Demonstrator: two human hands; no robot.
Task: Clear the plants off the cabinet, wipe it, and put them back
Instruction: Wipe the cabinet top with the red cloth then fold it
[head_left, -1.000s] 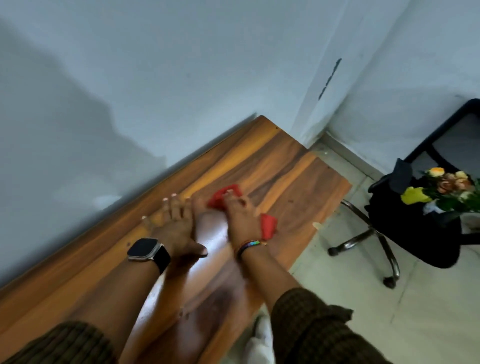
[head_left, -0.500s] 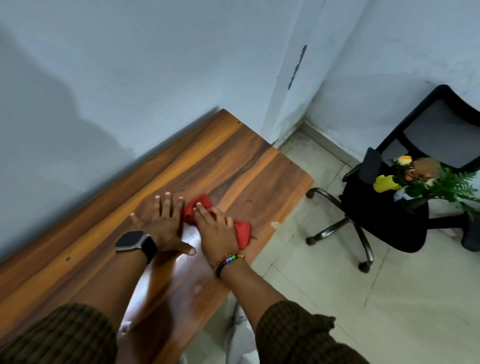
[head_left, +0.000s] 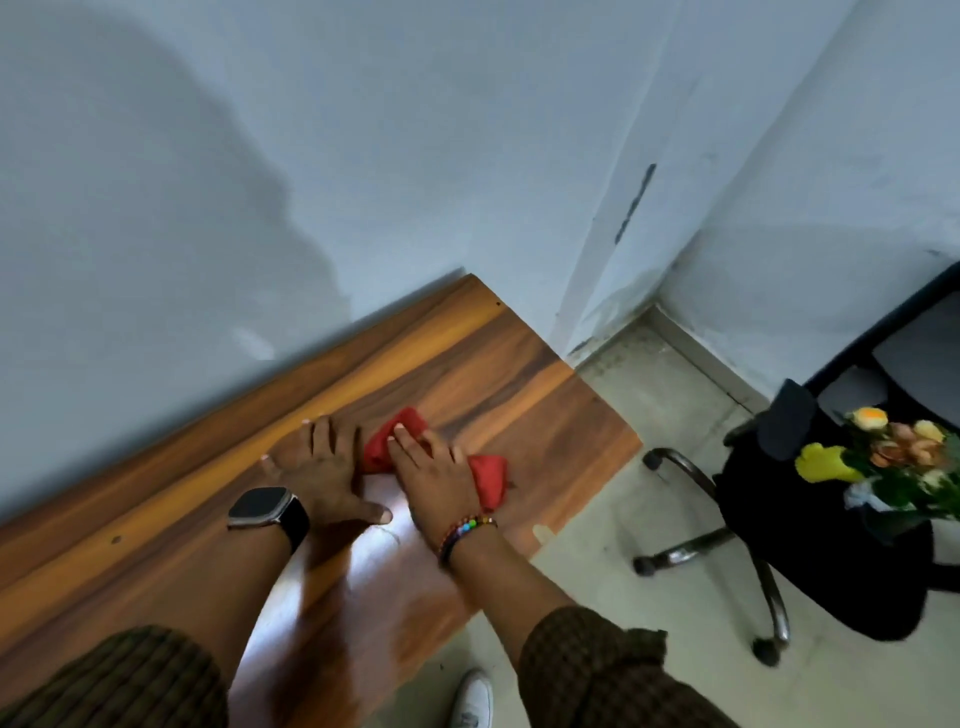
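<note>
The wooden cabinet top (head_left: 519, 374) runs along the pale wall, with no plants on it. A red cloth (head_left: 491, 475) lies on it near the right end. My right hand (head_left: 431, 467) presses flat on the cloth, covering its middle. My left hand (head_left: 324, 467) rests flat on the wood just left of the cloth, fingers spread, a black watch on the wrist. A bunch of plants with yellow and orange flowers (head_left: 893, 462) sits on the seat of a black office chair (head_left: 810, 561) at the right.
The cabinet's right end (head_left: 618, 431) stops short of the room corner. Tiled floor (head_left: 649, 649) lies below, with the chair's chrome legs and castors (head_left: 680, 556) close to the cabinet. My white shoe (head_left: 475, 701) shows at the bottom.
The view has shifted a little. My right hand has slid the red cloth slightly along the wood, while my left hand stays pressed flat beside it.
</note>
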